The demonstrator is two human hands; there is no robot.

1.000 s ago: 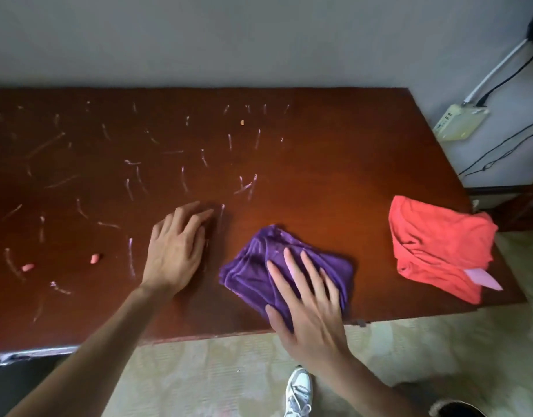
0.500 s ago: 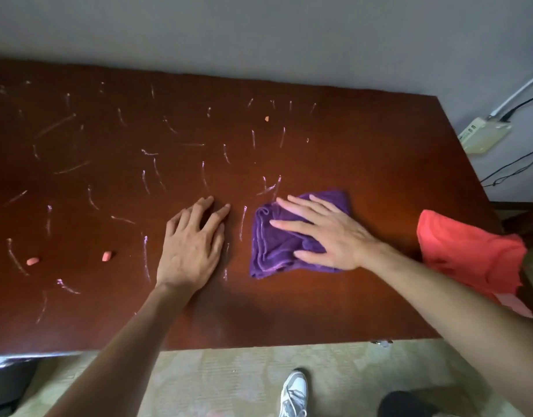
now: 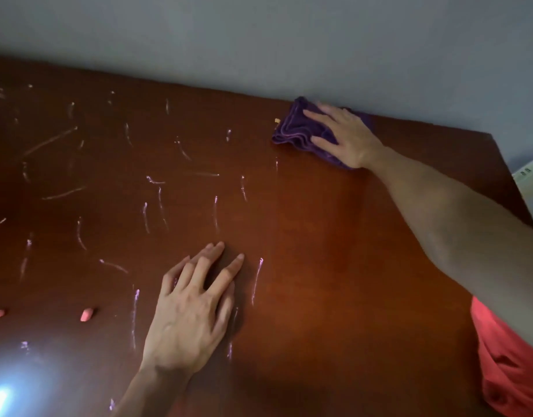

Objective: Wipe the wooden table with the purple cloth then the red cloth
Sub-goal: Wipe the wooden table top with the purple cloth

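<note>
No words, labels, brands or numbers can be read anywhere. The pale streaks (image 3: 159,203) across the worktop (image 3: 334,266) are loose scribbles and form no letters.

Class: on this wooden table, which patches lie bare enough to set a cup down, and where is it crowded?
Bare: the stretch between the left hand, the right forearm and the purple cloth; also the far right corner of the table. Crowded: the left half, with chalk marks and two pink pieces. The red cloth covers the near right edge.
</note>
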